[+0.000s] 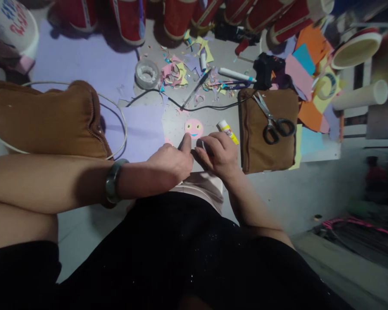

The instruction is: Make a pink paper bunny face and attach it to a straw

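Note:
A small pink paper face (194, 128) with yellow eyes and a blue mouth lies on the grey table. My left hand (173, 161) is just below it, index finger stretched out onto its lower edge and the other fingers curled. Close by on the right, my right hand (220, 156) has its thumb and fingers bent together around something small and dark that I cannot make out. A yellow and white glue stick (228, 131) lies beyond the right hand's knuckles. Pink scraps show beside the left hand and above the face.
Black-handled scissors (271, 122) rest on a brown pouch (268, 155) at right; another brown cushion-like pouch (45, 120) is at left. Behind are a tape roll (147, 74), paper scraps (174, 73), a white marker (236, 74), a black cable and red cups (179, 19).

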A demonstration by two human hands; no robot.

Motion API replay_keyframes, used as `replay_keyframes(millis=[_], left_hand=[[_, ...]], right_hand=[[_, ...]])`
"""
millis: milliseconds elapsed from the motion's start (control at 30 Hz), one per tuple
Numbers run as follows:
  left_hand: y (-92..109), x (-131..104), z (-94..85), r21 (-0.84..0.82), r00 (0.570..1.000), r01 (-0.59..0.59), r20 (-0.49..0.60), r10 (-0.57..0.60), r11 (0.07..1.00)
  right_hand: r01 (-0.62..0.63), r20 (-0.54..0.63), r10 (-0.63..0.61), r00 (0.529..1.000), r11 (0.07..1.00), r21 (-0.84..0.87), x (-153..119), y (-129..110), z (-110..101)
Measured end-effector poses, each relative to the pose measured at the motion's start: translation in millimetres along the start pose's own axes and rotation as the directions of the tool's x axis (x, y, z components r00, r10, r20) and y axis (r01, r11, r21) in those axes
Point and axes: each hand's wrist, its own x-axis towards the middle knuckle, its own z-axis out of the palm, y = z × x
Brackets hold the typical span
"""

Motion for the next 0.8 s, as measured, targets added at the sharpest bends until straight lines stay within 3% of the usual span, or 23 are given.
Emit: replay_keyframes(millis=[100, 267, 667, 800], left_hand=[[-1.3, 1.9, 7.7, 0.110, 0.999, -0.027, -0.038, 0.032, 0.994], [-1.7, 4.3, 14.5, 0.141, 0.995, -0.043, -0.084, 0.055, 0.989], [1.9, 2.3, -0.6, 0.146, 1.000, 0.007, 0.017, -0.009, 0.989], [2.7, 0.6, 0.6, 0.171, 1.000, -0.007, -0.017, 0.010, 0.985]], right_hand=[[0.008, 0.004, -0.008, 1.000, 1.000, -0.015, 0.7, -0.4, -0.5], [0.051, 0.023, -0.050, 0.998, 0.998, -0.044, 3.4, -1.3, -2.3], [0.050, 0.088, -0.044, 0.995, 0.996, -0.069, 5.9, -1.0, -1.8], [0.034, 0.095, -0.029, 0.995, 0.998, -0.050, 7.1, -1.5, -2.2]])
